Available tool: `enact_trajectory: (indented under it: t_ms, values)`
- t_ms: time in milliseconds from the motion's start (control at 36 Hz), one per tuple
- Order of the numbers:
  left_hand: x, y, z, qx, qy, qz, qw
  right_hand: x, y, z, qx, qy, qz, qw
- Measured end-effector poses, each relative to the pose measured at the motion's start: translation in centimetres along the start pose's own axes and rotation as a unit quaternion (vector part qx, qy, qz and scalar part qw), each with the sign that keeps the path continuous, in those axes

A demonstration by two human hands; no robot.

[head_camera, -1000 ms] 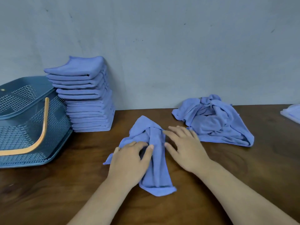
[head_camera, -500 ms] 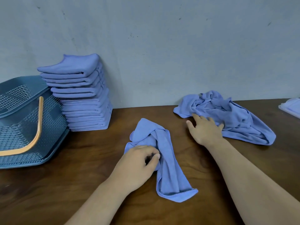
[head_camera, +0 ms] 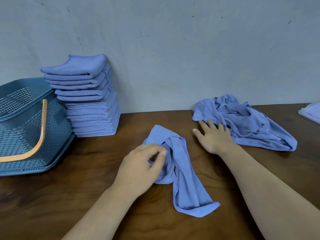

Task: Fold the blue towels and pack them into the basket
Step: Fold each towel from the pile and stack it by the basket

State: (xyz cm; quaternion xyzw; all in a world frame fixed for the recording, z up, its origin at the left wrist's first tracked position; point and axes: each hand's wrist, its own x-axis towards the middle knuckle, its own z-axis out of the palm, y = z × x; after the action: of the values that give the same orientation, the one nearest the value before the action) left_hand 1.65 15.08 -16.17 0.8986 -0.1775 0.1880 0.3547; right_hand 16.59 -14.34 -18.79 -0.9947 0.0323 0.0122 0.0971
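Right hand (head_camera: 213,135) now lies farther toward 2 o'clock, fingers spread on the pile (head_camera: 251,125). Left hand (head_camera: 140,168) pinches the crumpled towel (head_camera: 183,170) at centre. Best spread it flat before folding; stack (head_camera: 90,101) and basket (head_camera: 20,135) sit at 10 o'clock.

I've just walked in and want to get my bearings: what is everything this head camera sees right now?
basket: one, dark blue with an orange handle, far left on the table.
folded towel stack: one, blue, many towels, against the wall beside the basket.
crumpled towel: one, blue, centre of the table.
towel heap: one, blue, unfolded, back right; number of towels unclear.
pale object: one, light blue, cut off at the right edge.
table: one, dark brown wood.
wall: grey, behind.
left hand: grips the crumpled towel.
right hand: flat on the table, fingertips at the heap.
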Motion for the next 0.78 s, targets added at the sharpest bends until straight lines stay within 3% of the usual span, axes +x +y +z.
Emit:
enact_trajectory:
  t_ms: [83,194,250,306,361,417,472,583,639,778]
  values:
    - [0.6,-0.8,-0.8,0.038,0.060,-0.067,0.995,-0.6,-0.1,-0.4,-0.022,0.022,0.044,0.999]
    - [0.9,-2.1,-1.2,0.141,-0.035,-0.184,0.972,-2.4,-2.0,-1.4,-0.083,0.136,-0.023,0.987]
    - [0.9,-2.5,-0.9,0.146,-0.076,-0.205,0.965,-3.2,-3.5,-2.0,0.035,0.159,-0.127,0.978]
    - [0.9,-2.7,-0.5,0.148,-0.086,-0.199,0.965,-4.2,-5.5,-2.6,0.248,0.064,-0.221,0.941]
    - [1.0,-2.5,-0.4,0.119,-0.075,-0.185,0.973,-5.3,-7.3,-3.0,0.358,-0.040,-0.306,0.881]
    - [1.1,-2.4,-0.3,0.078,-0.063,-0.164,0.981,-6.0,-8.5,-2.5,0.322,-0.091,-0.374,0.865]
    - [1.0,-2.4,-0.2,0.047,-0.043,-0.136,0.989,-6.2,-9.0,-2.0,0.248,-0.108,-0.410,0.871]
    - [1.2,-2.4,-0.7,-0.076,0.032,-0.144,0.986,-6.6,-9.1,-2.9,0.185,-0.067,-0.386,0.901]
    - [1.4,-2.4,-1.0,-0.119,0.052,-0.150,0.980,-6.8,-8.8,-4.3,0.177,-0.085,-0.365,0.910]
    - [1.4,-1.9,-0.5,-0.216,0.017,-0.126,0.968,-7.4,-8.7,-6.2,0.125,-0.146,-0.381,0.905]
